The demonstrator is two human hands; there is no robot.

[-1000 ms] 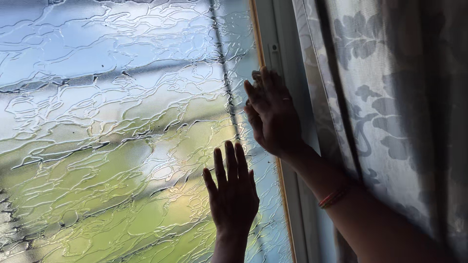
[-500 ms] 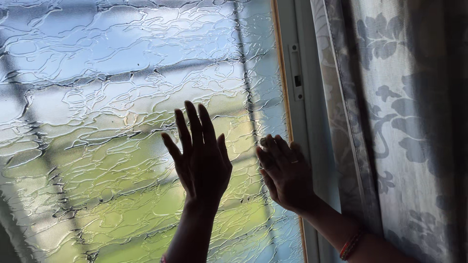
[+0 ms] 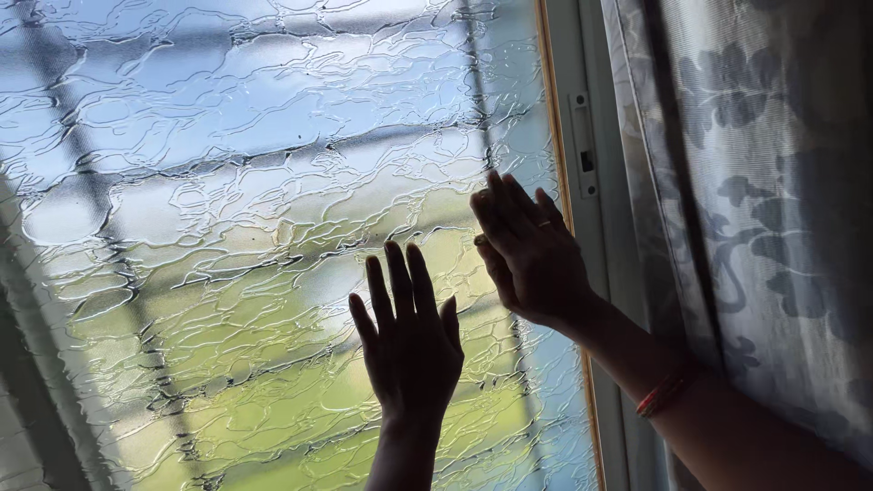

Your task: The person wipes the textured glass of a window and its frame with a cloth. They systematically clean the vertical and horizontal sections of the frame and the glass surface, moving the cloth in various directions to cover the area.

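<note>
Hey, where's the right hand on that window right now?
In the head view, the right hand lies flat on the textured glass pane near its right frame, above the left hand.

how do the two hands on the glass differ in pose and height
The left hand sits lower, fingers pointing straight up and slightly spread; the right hand sits higher, nearer the window frame, its fingers slanting up to the left and held closer together. The right hand wears a ring and a red wrist band; the left shows neither. Both lie open against the textured glass pane, holding nothing.
</note>
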